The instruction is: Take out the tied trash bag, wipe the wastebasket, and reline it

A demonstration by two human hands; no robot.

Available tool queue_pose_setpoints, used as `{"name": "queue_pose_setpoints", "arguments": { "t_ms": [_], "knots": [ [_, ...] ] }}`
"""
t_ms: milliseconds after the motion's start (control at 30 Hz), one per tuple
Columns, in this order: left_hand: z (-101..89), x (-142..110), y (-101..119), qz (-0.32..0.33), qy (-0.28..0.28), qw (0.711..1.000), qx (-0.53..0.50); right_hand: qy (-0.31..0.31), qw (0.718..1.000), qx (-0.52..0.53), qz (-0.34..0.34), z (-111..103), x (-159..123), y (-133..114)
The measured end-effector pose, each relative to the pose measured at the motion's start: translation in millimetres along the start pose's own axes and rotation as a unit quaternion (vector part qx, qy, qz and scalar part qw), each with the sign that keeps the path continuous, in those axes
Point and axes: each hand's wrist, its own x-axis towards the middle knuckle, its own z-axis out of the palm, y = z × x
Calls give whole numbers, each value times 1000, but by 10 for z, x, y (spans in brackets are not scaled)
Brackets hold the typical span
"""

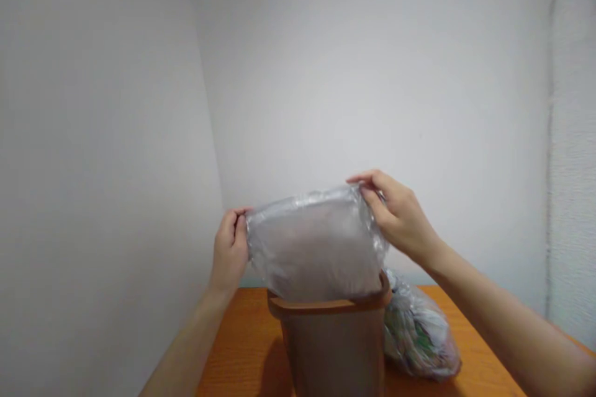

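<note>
Fingertips [243, 211] of the left hand [230, 248] are closed on the upper left corner of a translucent plastic bag [316, 248], thumb on the near side, a pinch that seems meant to stop that corner sagging. The bag spreads rightward between both hands, its top edge fairly straight and rising to the right, probably because the two grips draw it taut and the right one sits higher. Its lower part drops behind the front rim of a brown bin [333, 347], apparently inside the mouth, though how deep cannot be told. The bin stands upright at the wooden table [237, 335], below and between the hands, which puts either side of its rim within easy reach. At the bag's upper right corner, the right hand [395, 208] grips the film between thumb and fingers. Beside the bin's right side, partly hidden by it, a filled clear bag [421, 329] lies on the table, a spot that leaves the bin's mouth unobstructed
</note>
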Motion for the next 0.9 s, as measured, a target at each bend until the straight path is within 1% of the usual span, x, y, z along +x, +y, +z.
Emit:
{"name": "queue_pose_setpoints", "arguments": {
  "t_ms": [67,133,167,233,300,400,467,533,567,633,667,700,733,767,800,833,867,900],
  "knots": [
    [-53,-459,38,-40,-34,998,-40,-57,998,-10,-16,1,-461,-156],
    [4,-802,43,-65,-55,994,-66,-125,992,-20,-12,96,-874,-199],
    [63,-910,35,-71,-67,992,-76,-146,989,-32,-4,163,-1036,-185],
    [214,-1006,5,-57,-80,992,-85,-166,985,-47,13,300,-1250,-107],
    [375,-990,-43,-28,-79,993,-82,-166,984,-57,34,406,-1332,16],
    [576,-898,-130,9,-80,994,-73,-146,986,-52,58,482,-1288,222],
    [651,-834,-164,30,-87,993,-71,-120,990,-27,67,484,-1192,306],
    [649,-757,-143,57,-82,993,-70,-81,994,-4,75,440,-1053,280],
    [611,-709,-106,69,-70,993,-71,-55,995,8,84,396,-969,215],
    [455,-595,6,90,-33,993,-69,-4,991,60,120,254,-786,-12],
    [339,-533,69,97,1,993,-68,12,982,112,148,159,-696,-158],
    [204,-475,127,101,40,992,-70,13,966,191,175,53,-616,-309],
    [55,-424,170,101,96,987,-76,-10,944,277,178,-58,-552,-453],
    [-101,-386,193,92,173,976,-100,-13,923,349,160,-166,-509,-574],
    [-259,-363,192,70,233,960,-137,3,907,395,144,-264,-490,-664],
    [-412,-360,170,45,279,943,-174,27,898,419,129,-345,-495,-715],
    [-556,-377,127,14,301,934,-191,60,899,415,125,-402,-524,-725],
    [-685,-413,70,-17,308,934,-182,88,908,388,131,-433,-571,-697]
  ]
}}
